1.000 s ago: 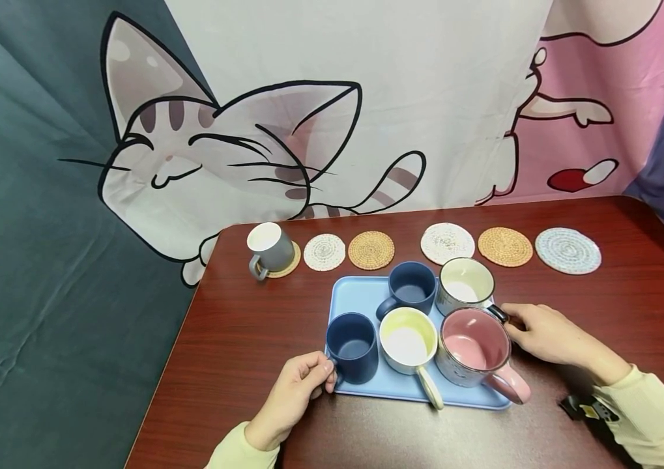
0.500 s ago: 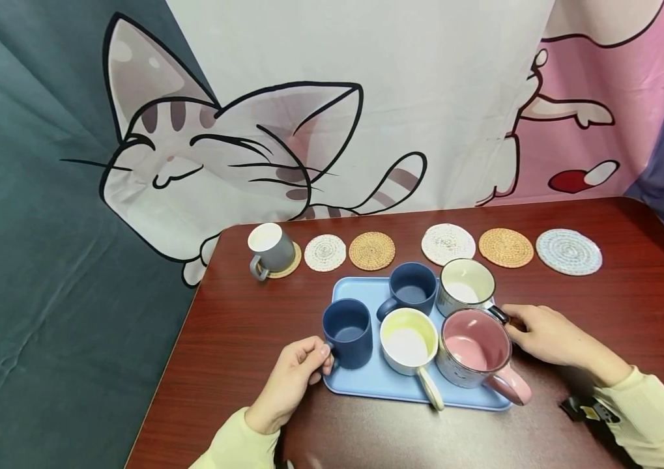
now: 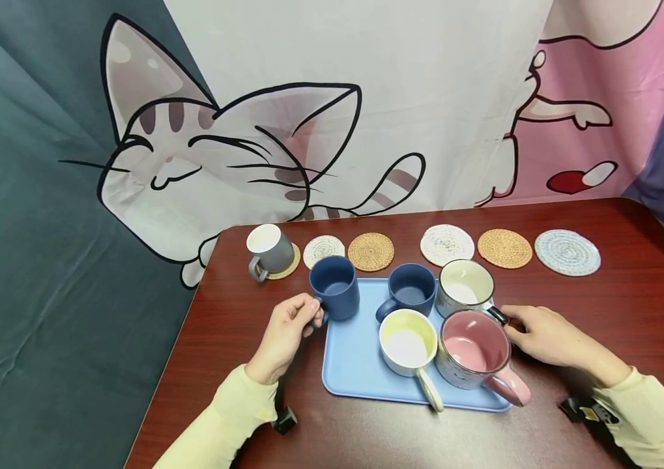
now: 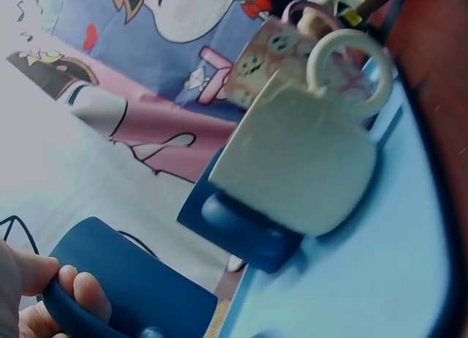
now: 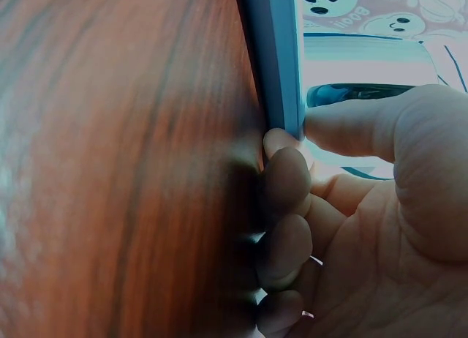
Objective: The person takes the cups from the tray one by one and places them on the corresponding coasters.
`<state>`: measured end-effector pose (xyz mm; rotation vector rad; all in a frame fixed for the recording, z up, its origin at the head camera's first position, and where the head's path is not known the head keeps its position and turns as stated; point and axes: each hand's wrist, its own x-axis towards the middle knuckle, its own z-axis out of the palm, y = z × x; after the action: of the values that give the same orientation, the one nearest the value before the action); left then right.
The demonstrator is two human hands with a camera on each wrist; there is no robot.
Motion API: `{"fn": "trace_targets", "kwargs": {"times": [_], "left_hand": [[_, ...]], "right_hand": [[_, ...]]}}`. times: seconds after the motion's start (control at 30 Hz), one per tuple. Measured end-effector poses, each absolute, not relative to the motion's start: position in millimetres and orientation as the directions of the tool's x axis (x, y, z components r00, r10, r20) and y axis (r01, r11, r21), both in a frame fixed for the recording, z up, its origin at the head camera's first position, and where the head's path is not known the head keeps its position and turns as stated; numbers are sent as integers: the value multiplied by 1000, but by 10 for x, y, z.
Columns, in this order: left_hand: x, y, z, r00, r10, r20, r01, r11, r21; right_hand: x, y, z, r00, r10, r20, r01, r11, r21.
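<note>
My left hand grips the handle of a dark blue mug, which is lifted over the back left corner of the light blue tray. In the left wrist view my fingers curl through that mug's handle. At the tray's right side, my right hand pinches the rim between thumb and fingers. On the tray stand a second blue mug, a cream mug with a black handle, a yellow-lined mug and a pink-lined mug.
Along the table's back lie woven coasters: two white, two tan and one pale blue. A grey mug stands on another tan coaster at the back left. Behind the table hangs a cartoon cloth.
My left hand has carried the dark blue mug up from the tray's front left, toward the back and slightly left. My right hand stays at the tray's edge.
</note>
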<state>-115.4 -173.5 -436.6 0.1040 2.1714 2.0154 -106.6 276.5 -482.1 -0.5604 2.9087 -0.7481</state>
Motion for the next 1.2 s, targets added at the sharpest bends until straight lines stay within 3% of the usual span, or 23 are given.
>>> {"fn": "trace_targets", "kwargs": {"times": [0.73, 1.2], "left_hand": [[-2016, -1760, -4528, -999, -38, 30, 30, -4, 1000], [-2274, -1776, -4726, -995, -101, 13, 11, 12, 1000]], "right_hand": [[-1066, 2756, -4804, -932, -363, -1, -318, 817, -481], [-1058, 2756, -4811, -932, -363, 6, -320, 813, -486]]}}
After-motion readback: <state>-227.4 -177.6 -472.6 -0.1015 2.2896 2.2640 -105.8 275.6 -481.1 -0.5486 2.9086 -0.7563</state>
